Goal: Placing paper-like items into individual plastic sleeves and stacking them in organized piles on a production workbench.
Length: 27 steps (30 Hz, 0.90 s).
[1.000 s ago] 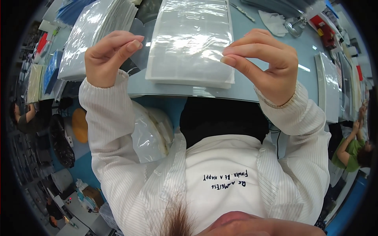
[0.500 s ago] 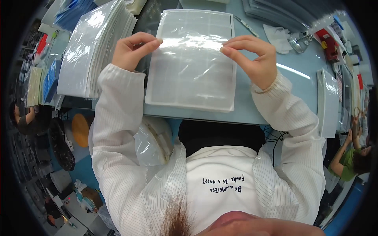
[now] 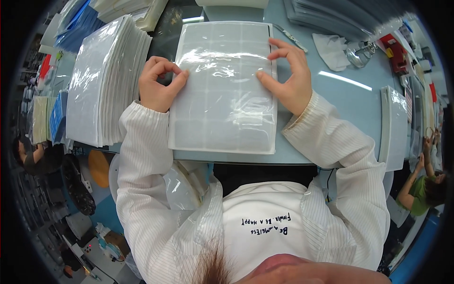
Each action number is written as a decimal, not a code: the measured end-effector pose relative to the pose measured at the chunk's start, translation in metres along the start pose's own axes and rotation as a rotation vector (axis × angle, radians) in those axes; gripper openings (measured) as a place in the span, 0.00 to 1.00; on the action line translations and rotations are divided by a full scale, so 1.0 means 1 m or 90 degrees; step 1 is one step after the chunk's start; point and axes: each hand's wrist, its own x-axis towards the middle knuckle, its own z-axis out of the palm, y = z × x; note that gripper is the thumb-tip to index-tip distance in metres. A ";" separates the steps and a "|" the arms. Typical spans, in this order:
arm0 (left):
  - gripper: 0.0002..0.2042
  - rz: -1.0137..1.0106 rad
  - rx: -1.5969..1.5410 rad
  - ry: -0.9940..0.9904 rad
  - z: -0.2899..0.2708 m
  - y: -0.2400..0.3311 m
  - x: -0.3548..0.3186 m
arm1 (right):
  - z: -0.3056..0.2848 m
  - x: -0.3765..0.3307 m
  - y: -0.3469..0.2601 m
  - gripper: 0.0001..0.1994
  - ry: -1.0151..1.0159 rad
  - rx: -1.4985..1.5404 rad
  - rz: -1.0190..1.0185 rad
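Note:
In front of me on the table lies a stack of pale sheets under glossy clear plastic film (image 3: 222,113), with a faint grid showing through. At its left edge my left hand (image 3: 161,83) is closed, thumb and forefinger pinching the film's edge. My right hand (image 3: 291,75) is at the upper right edge with fingers apart. Its thumb rests on the film, and the fingertips lie along the right border. Whether a fingertip lifts any layer there I cannot tell.
A tall stack of film-covered sheets (image 3: 97,85) stands to the left. A craft knife (image 3: 291,38), a crumpled white cloth (image 3: 329,51) and a clear glass bottle (image 3: 360,53) lie beyond my right hand. More sheets (image 3: 393,128) sit far right. Other people work at both sides.
The sheets appear lower in view, as does the table. My right hand has gone from a pinch to spread fingers. My left hand has slid down the left edge.

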 end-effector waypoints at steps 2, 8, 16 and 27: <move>0.11 -0.035 0.026 0.087 0.002 0.000 0.003 | -0.003 0.003 0.003 0.17 0.036 -0.011 0.010; 0.19 0.309 0.054 -0.051 -0.023 0.019 0.003 | -0.010 0.003 -0.016 0.26 -0.131 0.044 -0.174; 0.29 0.223 0.254 -0.314 -0.024 0.003 -0.008 | -0.031 0.016 0.034 0.46 -0.363 -0.335 -0.266; 0.25 -0.053 -0.052 -0.213 -0.022 0.003 -0.034 | -0.018 -0.007 0.016 0.45 -0.360 -0.245 -0.300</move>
